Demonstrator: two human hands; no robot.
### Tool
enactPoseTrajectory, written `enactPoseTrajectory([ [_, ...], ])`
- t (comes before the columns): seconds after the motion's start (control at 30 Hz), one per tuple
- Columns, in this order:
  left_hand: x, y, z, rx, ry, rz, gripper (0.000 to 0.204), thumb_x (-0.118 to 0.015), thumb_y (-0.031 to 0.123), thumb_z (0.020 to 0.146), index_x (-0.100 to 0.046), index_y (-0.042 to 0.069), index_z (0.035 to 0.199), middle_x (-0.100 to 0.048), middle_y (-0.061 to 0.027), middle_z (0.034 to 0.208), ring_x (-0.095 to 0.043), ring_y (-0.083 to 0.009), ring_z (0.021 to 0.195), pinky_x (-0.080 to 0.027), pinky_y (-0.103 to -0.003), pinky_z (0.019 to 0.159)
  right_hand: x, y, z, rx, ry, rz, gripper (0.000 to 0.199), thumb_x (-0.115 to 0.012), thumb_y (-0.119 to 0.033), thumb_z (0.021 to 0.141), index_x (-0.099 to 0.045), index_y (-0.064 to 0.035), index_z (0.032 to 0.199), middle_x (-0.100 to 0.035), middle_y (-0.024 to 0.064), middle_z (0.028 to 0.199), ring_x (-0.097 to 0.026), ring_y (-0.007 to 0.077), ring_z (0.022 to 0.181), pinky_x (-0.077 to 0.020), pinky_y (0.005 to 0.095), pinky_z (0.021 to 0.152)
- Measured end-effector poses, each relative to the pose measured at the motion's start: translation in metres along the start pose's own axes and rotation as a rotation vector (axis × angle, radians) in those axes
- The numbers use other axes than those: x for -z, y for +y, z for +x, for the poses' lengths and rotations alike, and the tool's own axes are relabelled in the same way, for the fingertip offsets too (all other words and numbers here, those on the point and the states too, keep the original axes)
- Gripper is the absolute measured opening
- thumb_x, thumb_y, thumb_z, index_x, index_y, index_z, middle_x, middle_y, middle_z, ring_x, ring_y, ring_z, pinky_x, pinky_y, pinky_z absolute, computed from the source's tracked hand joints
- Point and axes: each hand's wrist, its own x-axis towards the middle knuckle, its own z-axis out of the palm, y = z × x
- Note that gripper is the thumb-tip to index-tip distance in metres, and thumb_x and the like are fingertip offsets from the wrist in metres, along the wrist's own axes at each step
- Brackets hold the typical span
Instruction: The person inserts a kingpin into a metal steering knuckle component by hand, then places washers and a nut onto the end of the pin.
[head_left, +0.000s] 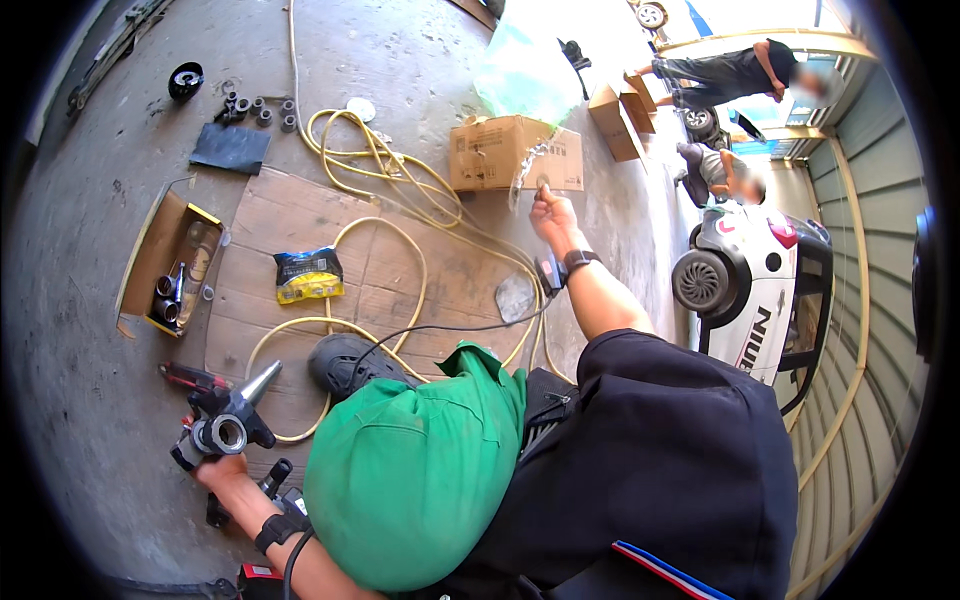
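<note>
My left hand point(220, 470), low on the left, is closed around a dark metal part with a round open bore point(228, 433). A silver cone-shaped piece point(257, 384) sticks up beside the bore, and my fingers are mostly hidden behind the part. My right hand point(556, 216) reaches forward with its fingers pinched on a see-through plastic strip or bag point(524, 178). Just beyond it stands a cardboard box point(490, 158) with a pale green plastic bag point(530, 75) above it. Red-handled pliers point(192, 378) appear near the metal part.
Flattened cardboard point(250, 290) covers the floor ahead, crossed by a yellow hose point(422, 265). An open carton point(150, 270) holds metal sleeves. A yellow-black packet point(309, 275) lies near my dark shoe point(350, 365). Several sockets point(240, 107) sit far left. Two people and a white car point(755, 290) are right.
</note>
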Motion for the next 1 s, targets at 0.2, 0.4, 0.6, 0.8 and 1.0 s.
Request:
enactPoseTrajectory([
  [0.2, -0.013, -0.004, -0.007, 0.028, 0.089, -0.006, 0.044, -0.044, 0.031, 0.099, -0.06, 0.002, 0.128, -0.062, -0.0125, 0.129, -0.059, -0.0269, 0.12, -0.043, -0.043, 0.109, -0.009, 0.03, 0.016, -0.017, -0.173, 0.06, 0.015, -0.07, -0.024, 0.092, -0.063, -0.0107, 0.091, -0.058, -0.0018, 0.079, -0.045, 0.0083, 0.058, -0.0378, 0.02, 0.051],
  [0.4, -0.005, -0.001, -0.007, 0.051, 0.018, -0.039, 0.042, -0.044, 0.028, 0.099, -0.06, 0.002, 0.128, -0.062, -0.0116, 0.13, -0.058, -0.0268, 0.121, -0.042, -0.044, 0.11, -0.02, 0.073, -0.003, -0.12, -0.061, 0.024, 0.018, -0.068, -0.023, 0.094, -0.061, -0.0072, 0.1, -0.058, 0.0013, 0.08, -0.047, 0.0094, 0.059, -0.0379, 0.0195, 0.048],
  [0.6, -0.001, -0.002, -0.003, 0.008, 0.069, -0.04, 0.044, -0.043, 0.027, 0.1, -0.058, 0.001, 0.131, -0.059, -0.0135, 0.134, -0.055, -0.0269, 0.124, -0.041, -0.045, 0.11, -0.015, 0.002, -0.016, 0.995, 0.363, -0.775, 0.017, -0.074, -0.018, 0.088, -0.065, -0.0069, 0.079, -0.063, 0.0053, 0.064, -0.06, 0.0138, 0.058, -0.0478, 0.0294, 0.053],
  [0.8, -0.01, -0.004, -0.009, -0.05, 0.039, 0.089, 0.043, -0.04, 0.026, 0.101, -0.055, -0.001, 0.131, -0.059, -0.0145, 0.133, -0.056, -0.0268, 0.122, -0.043, -0.04, 0.109, -0.069, 0.01, -0.057, 1.532, 0.064, -1.681, 0.006, -0.069, -0.012, 0.082, -0.064, -0.0101, 0.084, -0.065, 0.0106, 0.083, -0.064, 0.0328, 0.079, -0.0522, 0.042, 0.069],
  [1.0, -0.008, -0.007, -0.009, 0.009, 0.092, -0.034, 0.041, -0.043, 0.026, 0.101, -0.06, 0.002, 0.129, -0.062, -0.01, 0.131, -0.058, -0.0246, 0.121, -0.041, -0.04, 0.11, -0.045, 0.03, -0.046, 1.514, 0.094, -1.885, 0.009, -0.066, -0.015, 0.081, -0.059, -0.0092, 0.079, -0.063, 0.0093, 0.08, -0.063, 0.0325, 0.079, -0.0524, 0.0436, 0.07],
])
